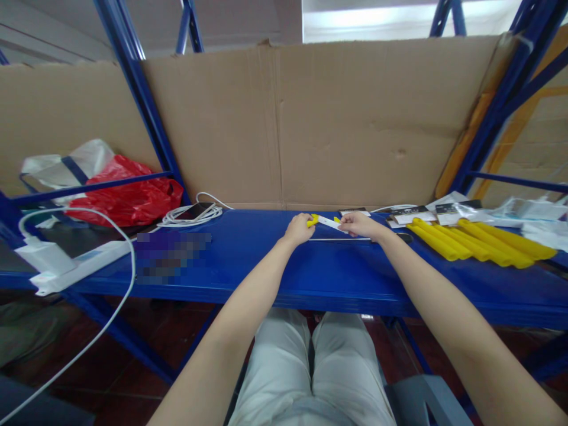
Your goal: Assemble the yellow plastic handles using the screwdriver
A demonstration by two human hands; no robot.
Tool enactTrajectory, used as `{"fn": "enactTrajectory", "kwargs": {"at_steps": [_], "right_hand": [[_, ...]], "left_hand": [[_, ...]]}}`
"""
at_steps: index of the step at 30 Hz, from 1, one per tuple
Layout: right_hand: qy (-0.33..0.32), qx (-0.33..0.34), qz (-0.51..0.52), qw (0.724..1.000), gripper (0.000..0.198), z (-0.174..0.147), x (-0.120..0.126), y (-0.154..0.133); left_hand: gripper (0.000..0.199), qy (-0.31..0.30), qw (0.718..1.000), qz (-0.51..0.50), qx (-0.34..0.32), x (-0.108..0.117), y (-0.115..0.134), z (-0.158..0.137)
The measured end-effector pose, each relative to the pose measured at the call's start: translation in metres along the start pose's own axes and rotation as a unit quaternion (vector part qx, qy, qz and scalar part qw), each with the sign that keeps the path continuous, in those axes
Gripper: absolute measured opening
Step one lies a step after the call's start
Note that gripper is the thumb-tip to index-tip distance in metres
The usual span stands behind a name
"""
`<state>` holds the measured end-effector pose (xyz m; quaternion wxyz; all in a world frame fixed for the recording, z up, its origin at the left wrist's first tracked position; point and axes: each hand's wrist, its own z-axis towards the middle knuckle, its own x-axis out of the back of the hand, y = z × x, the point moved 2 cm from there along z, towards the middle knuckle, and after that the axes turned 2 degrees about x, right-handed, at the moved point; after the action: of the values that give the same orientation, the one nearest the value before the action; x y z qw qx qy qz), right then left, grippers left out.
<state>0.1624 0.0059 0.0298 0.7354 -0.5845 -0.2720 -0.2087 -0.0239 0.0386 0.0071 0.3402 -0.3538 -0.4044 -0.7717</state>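
White strip point(329, 223) lies between the left hand point(299, 229) and right hand point(358, 225), each pinching an end, over the desk point(248, 260); an uneven pull could crease it or let it slip towards the rod point(339, 239).

Over the far half of the blue tabletop point(248, 254), a narrow white strip point(332, 223) runs straight, its right end slightly nearer the front; a small yellow piece point(313, 220) meets its left end; contact with the tabletop is unclear.
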Motion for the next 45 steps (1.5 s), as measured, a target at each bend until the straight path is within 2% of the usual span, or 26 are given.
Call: {"fn": "enactTrajectory", "kwargs": {"at_steps": [4,12,18,22,30,36,45], "right_hand": [[0.045,-0.008,-0.042,0.998,0.017,0.002,0.004,0.002],[0.08,-0.017,-0.063,0.995,0.021,0.002,0.007,0.002],[0.103,-0.05,-0.038,0.993,0.021,0.002,0.01,0.002],[0.133,-0.079,0.007,0.988,0.016,0.0,0.013,0.0],[0.184,-0.085,0.096,0.974,0.019,0.0,0.015,0.003],[0.172,-0.087,0.167,0.967,0.021,0.003,0.015,0.009],[0.159,-0.11,0.195,0.962,0.022,0.003,0.013,0.008]], "left_hand": [[0.046,-0.045,0.997,0.06,-0.009,-0.003,-0.003,-0.003],[0.046,-0.061,0.992,0.1,0.052,0.003,-0.007,-0.007],[0.053,-0.033,0.996,0.064,0.043,0.005,-0.004,-0.006],[0.048,-0.001,1.0,0.024,0.014,0.005,0.0,-0.004],[0.044,0.019,1.0,-0.019,-0.002,0.007,0.001,-0.001],[0.041,0.036,0.999,-0.02,-0.016,0.007,0.003,-0.002],[0.041,0.046,0.998,-0.031,-0.01,0.008,0.003,-0.002]]}}
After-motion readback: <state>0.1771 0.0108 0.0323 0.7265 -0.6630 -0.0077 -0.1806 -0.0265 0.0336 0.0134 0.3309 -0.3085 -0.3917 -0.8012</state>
